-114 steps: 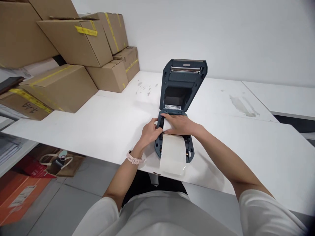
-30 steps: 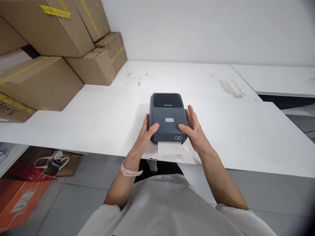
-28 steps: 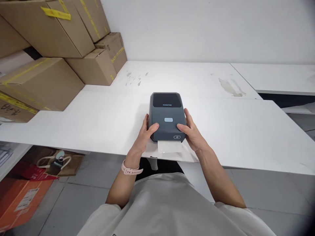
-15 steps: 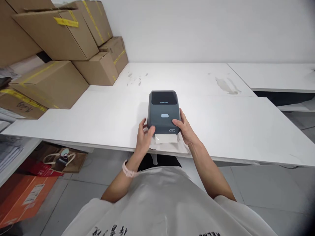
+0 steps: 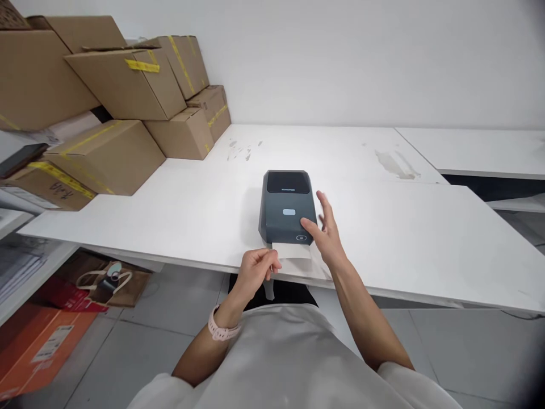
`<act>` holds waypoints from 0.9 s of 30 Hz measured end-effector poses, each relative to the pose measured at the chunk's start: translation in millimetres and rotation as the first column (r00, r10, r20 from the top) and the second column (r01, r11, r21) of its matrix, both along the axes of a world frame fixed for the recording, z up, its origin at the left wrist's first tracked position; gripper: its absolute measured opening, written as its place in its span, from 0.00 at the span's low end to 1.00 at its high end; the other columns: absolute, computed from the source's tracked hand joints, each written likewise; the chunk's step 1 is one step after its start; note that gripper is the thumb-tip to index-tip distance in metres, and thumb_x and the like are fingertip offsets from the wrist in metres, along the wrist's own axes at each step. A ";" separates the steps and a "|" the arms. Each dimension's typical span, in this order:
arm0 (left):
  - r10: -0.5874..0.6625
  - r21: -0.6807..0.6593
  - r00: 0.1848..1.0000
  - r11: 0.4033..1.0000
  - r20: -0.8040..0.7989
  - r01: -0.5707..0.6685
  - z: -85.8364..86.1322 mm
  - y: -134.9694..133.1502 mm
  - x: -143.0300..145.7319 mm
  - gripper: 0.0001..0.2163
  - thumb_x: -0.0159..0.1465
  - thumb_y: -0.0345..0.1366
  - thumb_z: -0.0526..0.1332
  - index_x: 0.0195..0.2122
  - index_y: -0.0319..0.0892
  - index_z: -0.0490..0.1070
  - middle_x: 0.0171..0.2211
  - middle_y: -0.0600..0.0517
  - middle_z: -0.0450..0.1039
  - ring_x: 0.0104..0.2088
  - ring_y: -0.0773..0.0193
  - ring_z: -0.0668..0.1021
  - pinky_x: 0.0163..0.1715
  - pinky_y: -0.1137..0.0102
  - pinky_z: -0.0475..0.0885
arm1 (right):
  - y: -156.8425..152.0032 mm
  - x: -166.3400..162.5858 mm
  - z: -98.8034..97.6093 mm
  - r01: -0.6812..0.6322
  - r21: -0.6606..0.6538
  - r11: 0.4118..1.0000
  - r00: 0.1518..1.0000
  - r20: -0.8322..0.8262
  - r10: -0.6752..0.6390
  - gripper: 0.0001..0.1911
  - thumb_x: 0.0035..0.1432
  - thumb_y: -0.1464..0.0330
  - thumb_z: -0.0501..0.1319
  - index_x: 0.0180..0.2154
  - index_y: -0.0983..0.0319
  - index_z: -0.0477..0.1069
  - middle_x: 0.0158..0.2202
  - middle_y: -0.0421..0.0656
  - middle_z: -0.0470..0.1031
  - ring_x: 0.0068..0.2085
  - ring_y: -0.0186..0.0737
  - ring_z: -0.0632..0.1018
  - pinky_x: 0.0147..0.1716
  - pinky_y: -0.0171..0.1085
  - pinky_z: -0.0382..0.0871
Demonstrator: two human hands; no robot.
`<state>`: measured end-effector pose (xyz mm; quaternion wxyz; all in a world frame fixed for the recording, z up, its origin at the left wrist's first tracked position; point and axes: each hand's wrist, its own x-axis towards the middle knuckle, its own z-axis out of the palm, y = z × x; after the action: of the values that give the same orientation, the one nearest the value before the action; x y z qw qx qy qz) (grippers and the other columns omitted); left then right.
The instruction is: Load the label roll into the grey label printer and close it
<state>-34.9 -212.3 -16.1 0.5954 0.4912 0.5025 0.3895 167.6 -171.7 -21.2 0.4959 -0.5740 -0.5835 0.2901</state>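
Note:
A dark grey label printer (image 5: 287,207) sits shut on the white table (image 5: 191,216), near its front edge. A strip of white label paper (image 5: 293,250) sticks out of its front slot. My left hand (image 5: 255,270) is curled, with its fingertips pinching the strip's left corner. My right hand (image 5: 324,230) rests against the printer's right front corner, thumb on the top near the round button, the other fingers spread out.
Stacked cardboard boxes (image 5: 106,113) with yellow tape fill the table's left and back left. A second white table (image 5: 481,150) adjoins at the right. Under the table at the left lie a brown bag (image 5: 106,278) and an orange box (image 5: 38,346).
The printer's lid, open 3.8 s ago with the roll exposed, is shut. My left hand left the printer's side and took the paper's corner. My right fingers have spread away from the casing.

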 end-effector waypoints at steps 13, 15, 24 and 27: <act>0.171 0.304 0.984 0.941 -0.050 -0.148 -10.8 31.7 5.1 0.30 0.73 0.51 0.55 0.74 0.53 0.54 0.77 0.50 0.50 0.76 0.54 0.55 0.74 0.56 0.55 | -2.3 1.1 18.3 -0.213 0.238 0.948 0.732 0.681 -0.006 0.22 0.67 0.49 0.61 0.60 0.41 0.71 0.72 0.34 0.64 0.77 0.61 0.52 0.72 0.72 0.32; 0.126 0.289 0.992 0.951 -0.028 -0.113 -15.7 28.0 8.1 0.32 0.73 0.51 0.54 0.76 0.55 0.47 0.78 0.51 0.44 0.77 0.54 0.51 0.75 0.57 0.52 | -11.1 5.4 3.0 -0.162 0.224 0.961 0.823 0.568 0.006 0.28 0.68 0.48 0.58 0.66 0.40 0.63 0.75 0.36 0.56 0.77 0.61 0.51 0.72 0.73 0.40; 0.137 0.419 0.987 0.904 -0.086 -0.089 -20.1 31.0 0.6 0.31 0.73 0.53 0.54 0.75 0.57 0.50 0.79 0.54 0.39 0.78 0.52 0.44 0.76 0.55 0.47 | -31.9 4.5 -30.6 -0.044 0.087 0.995 0.978 0.208 0.025 0.38 0.70 0.43 0.45 0.75 0.38 0.35 0.78 0.38 0.45 0.77 0.61 0.48 0.72 0.71 0.44; 0.136 0.538 0.989 0.839 -0.059 -0.084 3.2 56.9 -2.0 0.28 0.72 0.54 0.54 0.72 0.55 0.59 0.78 0.53 0.47 0.77 0.51 0.51 0.74 0.56 0.53 | -15.6 8.6 0.8 0.020 0.163 0.987 0.972 0.229 -0.057 0.36 0.70 0.42 0.43 0.74 0.40 0.43 0.76 0.42 0.54 0.75 0.62 0.57 0.70 0.69 0.52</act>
<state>-36.8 -155.4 -12.9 0.3874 0.6256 0.4294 0.5236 176.3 -187.3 -20.4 0.4739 -0.5738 -0.6476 0.1637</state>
